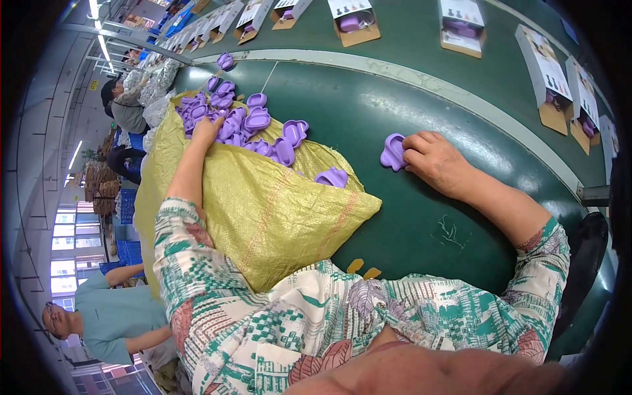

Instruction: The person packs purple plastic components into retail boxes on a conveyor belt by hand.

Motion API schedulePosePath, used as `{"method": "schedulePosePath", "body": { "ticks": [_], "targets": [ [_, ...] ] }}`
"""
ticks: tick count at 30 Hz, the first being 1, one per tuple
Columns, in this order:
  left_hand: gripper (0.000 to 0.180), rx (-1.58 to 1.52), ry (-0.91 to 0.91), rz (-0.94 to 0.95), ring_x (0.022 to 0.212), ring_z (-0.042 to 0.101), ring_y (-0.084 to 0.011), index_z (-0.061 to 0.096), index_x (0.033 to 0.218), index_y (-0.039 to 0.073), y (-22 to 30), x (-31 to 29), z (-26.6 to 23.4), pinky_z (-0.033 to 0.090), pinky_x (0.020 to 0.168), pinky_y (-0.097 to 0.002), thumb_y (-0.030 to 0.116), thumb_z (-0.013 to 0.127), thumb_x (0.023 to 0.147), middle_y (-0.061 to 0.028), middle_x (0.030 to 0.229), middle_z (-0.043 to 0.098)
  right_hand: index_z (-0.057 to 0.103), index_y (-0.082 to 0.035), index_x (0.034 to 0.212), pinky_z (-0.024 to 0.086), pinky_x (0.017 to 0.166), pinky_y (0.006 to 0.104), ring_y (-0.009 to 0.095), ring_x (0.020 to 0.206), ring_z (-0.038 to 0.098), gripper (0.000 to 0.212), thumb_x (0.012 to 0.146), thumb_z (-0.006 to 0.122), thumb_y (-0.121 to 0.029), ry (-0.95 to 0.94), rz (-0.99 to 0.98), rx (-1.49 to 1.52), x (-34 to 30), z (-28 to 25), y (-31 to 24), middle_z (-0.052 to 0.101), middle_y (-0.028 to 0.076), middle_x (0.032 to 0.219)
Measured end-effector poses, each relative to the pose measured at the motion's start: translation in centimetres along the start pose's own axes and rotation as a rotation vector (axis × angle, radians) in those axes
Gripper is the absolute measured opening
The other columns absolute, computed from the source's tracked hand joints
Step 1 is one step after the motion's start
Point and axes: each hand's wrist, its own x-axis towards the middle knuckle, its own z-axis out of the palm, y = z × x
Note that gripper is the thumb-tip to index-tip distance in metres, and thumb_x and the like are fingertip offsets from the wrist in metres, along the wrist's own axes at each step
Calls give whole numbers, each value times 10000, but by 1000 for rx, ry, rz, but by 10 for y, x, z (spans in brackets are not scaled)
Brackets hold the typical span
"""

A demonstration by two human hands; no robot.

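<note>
Many small purple moulded pieces, rounded with hollow dish-like tops, lie in a heap at the mouth of a yellow woven sack. My left hand reaches over the sack into this heap, fingers curled among the pieces; its fingertips are partly hidden. To the right, my right hand is closed on the edge of one purple moulded piece, low over the green work surface. Another loose purple piece lies at the sack's near edge.
Beyond a pale curved rail, a green conveyor belt carries several open boxes with purple items inside. At the left, a person in a light green shirt stands close by; another person sits farther off. Yellow scraps lie near me.
</note>
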Motion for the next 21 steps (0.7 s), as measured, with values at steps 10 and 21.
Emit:
{"method": "schedulePosePath", "body": {
  "ticks": [10,21],
  "targets": [
    [689,3,-234,139,1040,580,-380,600,1102,-5,92,-46,13,435,907,-431,612,526,804,-262,1088,606,553,-60,861,439,817,380,254,945,544,211,708,690,-109,-31,17,21,-2,1,6,568,84,1012],
    [370,-328,302,661,981,514,-367,555,1062,26,261,-126,25,439,847,-428,270,648,800,-180,1055,537,547,-57,863,438,789,364,255,935,538,221,715,684,-147,121,62,-19,-2,-7,18,560,82,977]
  ]
}}
